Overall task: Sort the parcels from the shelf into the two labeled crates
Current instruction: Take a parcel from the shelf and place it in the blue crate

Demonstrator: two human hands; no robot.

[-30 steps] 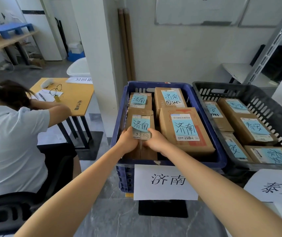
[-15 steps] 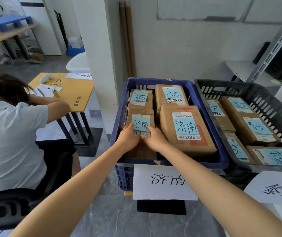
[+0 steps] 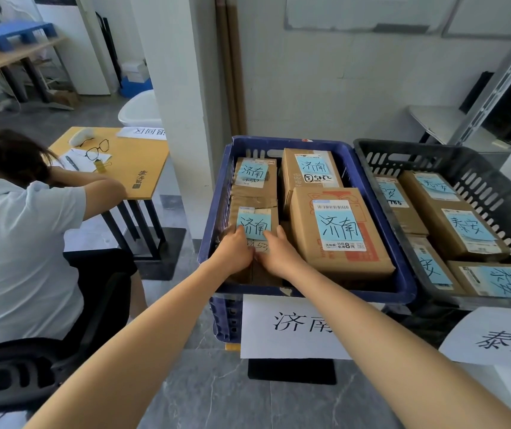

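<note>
Both my arms reach straight forward into the blue crate (image 3: 401, 286) at frame centre. My left grip (image 3: 235, 252) and right grip (image 3: 279, 255) are clamped on the small parcel (image 3: 254, 222) in the crate's lower left corner, thumbs on top, fingers over its sides. A larger parcel (image 3: 337, 230) crowds its right side. The black crate (image 3: 464, 162) stands further right. A seated person (image 3: 15, 227) leans on a yellow counter (image 3: 136, 162) at left.

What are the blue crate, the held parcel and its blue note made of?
Blue crate: likely moulded plastic; slight sheen, slotted walls, scuffed rim.
Parcel: brown cardboard, matte, creased, with tape strips across it.
Note: thin light-blue paper, matte, marker ink on it; probably a sticky note.
</note>
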